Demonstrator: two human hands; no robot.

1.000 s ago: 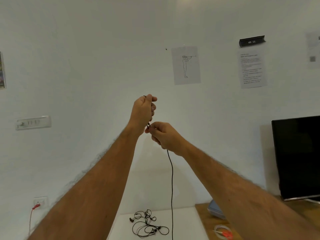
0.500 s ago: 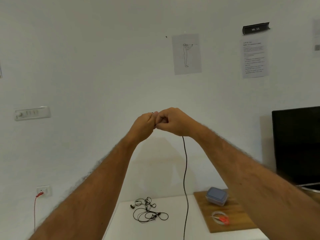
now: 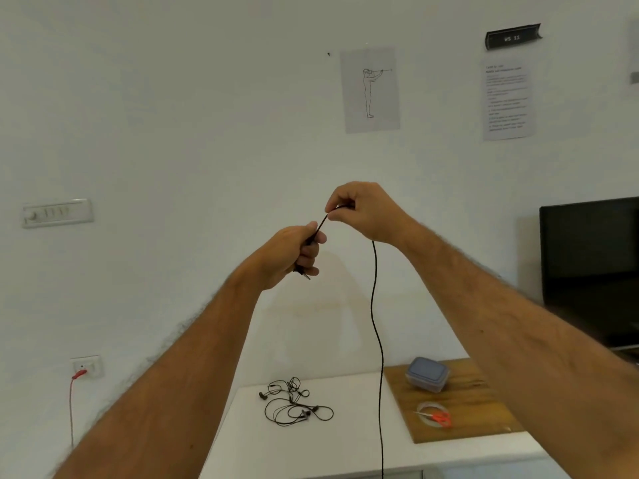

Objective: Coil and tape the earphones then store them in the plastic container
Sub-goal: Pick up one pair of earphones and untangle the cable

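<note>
Left hand (image 3: 292,252) fingers clamped on earphone cable (image 3: 375,305) plug end; right hand (image 3: 363,212) fingers pinch cable above, rest hanging.

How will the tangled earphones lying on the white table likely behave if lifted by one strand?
Probably floppy: the cable held between the left hand and right hand hangs limp. The tangled earphones look thin and light, and their overlapping loops would likely lift as one clump.

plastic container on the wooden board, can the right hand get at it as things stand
Probably not right away: the right hand is raised and pinching the earphone cable, as is the left hand. The plastic container sits unobstructed, lid on, so nothing else blocks it.
</note>
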